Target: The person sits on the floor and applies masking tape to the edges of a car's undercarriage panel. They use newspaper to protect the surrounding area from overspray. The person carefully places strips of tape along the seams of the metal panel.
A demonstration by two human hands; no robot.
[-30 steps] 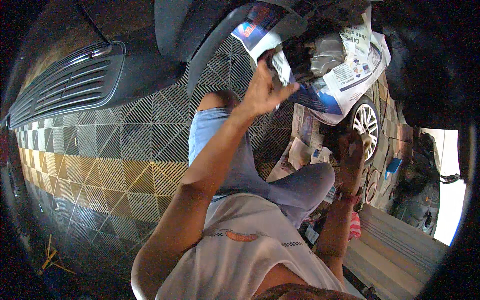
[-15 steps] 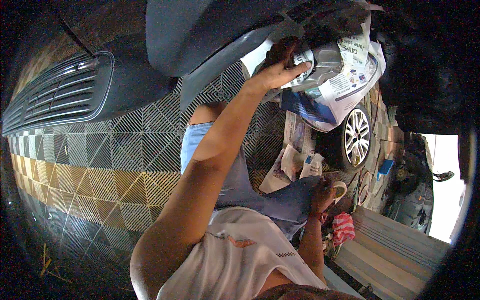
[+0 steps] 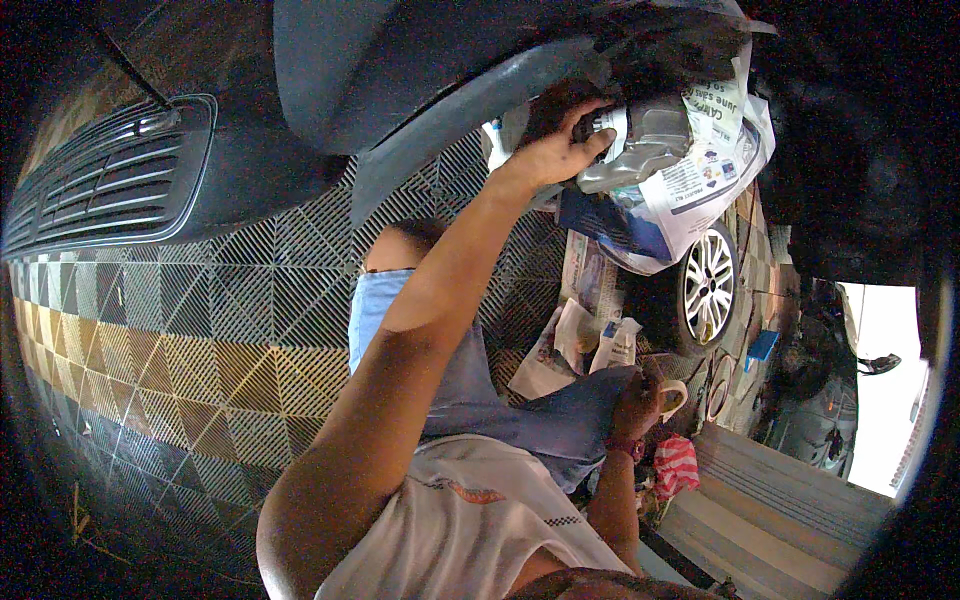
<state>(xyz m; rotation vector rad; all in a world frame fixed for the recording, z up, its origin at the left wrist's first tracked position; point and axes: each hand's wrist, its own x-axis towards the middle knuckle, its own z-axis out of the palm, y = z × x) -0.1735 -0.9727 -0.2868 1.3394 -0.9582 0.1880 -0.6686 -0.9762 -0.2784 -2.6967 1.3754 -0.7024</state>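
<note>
My left hand reaches up under the edge of a dark car body panel. Its thumb and fingers close on a sheet of newspaper, beside a glossy grey moulded part whose kind I cannot make out. More newspaper sheets hang around that part; some fingertips are hidden in shadow. Low by my knee, my right hand is closed around a cream ring that looks like a roll of masking tape.
A car wheel with a silver rim lies beyond the hanging paper. Loose newspaper rests on ribbed floor tiles. A red-and-white striped bag, a blue object and a slatted grey surface are at the right. A black grille is at the left.
The grey part shows more below the left hand and looks tilted lower. The left thumb has shifted slightly left and down; the right hand with the tape roll has moved slightly left and down.
</note>
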